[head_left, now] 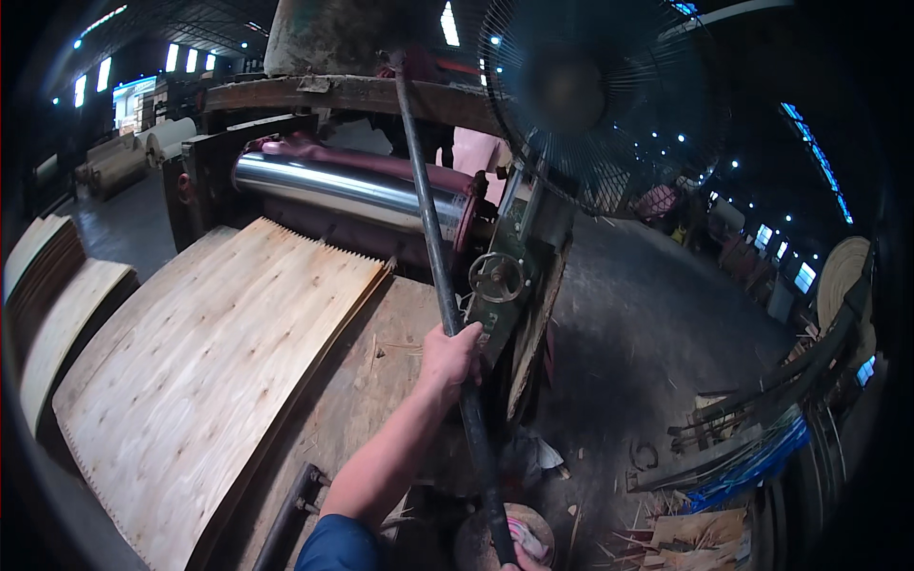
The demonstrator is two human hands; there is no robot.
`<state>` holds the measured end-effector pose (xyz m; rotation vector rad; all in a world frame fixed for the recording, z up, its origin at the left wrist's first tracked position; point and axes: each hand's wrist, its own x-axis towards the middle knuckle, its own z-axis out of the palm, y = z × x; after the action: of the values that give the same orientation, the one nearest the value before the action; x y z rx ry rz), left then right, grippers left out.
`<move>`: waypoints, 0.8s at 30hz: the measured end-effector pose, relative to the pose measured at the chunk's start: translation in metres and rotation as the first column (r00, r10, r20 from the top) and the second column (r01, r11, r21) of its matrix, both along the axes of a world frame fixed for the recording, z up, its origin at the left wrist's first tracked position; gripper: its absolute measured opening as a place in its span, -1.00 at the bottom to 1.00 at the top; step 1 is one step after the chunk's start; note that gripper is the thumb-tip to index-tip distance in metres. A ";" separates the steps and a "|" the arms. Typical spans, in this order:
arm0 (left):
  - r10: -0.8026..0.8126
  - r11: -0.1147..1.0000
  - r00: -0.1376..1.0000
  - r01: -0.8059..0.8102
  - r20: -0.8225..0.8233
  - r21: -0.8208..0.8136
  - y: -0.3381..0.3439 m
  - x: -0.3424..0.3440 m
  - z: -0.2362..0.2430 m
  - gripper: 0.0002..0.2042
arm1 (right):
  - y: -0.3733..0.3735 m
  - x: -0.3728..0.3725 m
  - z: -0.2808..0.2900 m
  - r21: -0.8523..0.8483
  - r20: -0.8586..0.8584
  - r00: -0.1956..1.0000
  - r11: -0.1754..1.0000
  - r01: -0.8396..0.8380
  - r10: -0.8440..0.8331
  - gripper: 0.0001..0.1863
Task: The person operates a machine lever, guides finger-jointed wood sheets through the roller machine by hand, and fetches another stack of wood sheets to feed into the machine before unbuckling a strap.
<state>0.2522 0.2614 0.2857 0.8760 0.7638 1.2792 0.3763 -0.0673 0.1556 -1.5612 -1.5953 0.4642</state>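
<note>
A long dark pole (pixel 426 190) slants from the top of the roller machine down to the lower edge. My left hand (pixel 452 355) is wrapped around its middle, the arm stretched forward. At the bottom edge, my right hand (pixel 524 562) closes on the pole's lower end; only part of that hand shows. The pole's far end reaches a wooden beam (pixel 352 91) below a large stained container (pixel 328 38). Behind the pole lies a shiny metal roller (pixel 328 190) with reddish glue-like coating at its ends. A stack of thin wood veneer sheets (pixel 214 352) lies left of my arm.
A handwheel (pixel 497 277) sits on the machine's green side frame. A large caged fan (pixel 581 95) stands at upper right. More veneer stacks (pixel 81 314) are at far left. Wood scraps (pixel 700 533) and blue sheeting (pixel 752 464) lie at lower right; a round stool-like top (pixel 476 538) is below.
</note>
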 end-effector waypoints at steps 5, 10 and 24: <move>0.039 0.998 0.999 -0.037 -0.027 0.054 0.029 0.004 0.015 -0.84 | 0.026 -0.002 0.005 0.272 0.285 0.957 0.952 -0.140 0.060 -0.59; 0.061 0.988 0.996 -0.050 -0.069 0.148 0.044 0.013 0.064 -0.79 | 0.037 -0.016 0.066 -0.077 -0.266 0.964 0.997 -0.001 -0.019 -0.49; 0.060 0.990 0.973 -0.028 -0.225 0.141 0.067 0.005 0.061 -0.82 | 0.059 -0.041 0.059 -0.369 -0.724 0.636 0.929 -0.030 -0.267 -0.72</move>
<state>0.2571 0.3288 0.3468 1.1372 0.8879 1.2953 0.3350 -0.0087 0.2142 -1.4014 -0.7456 1.2129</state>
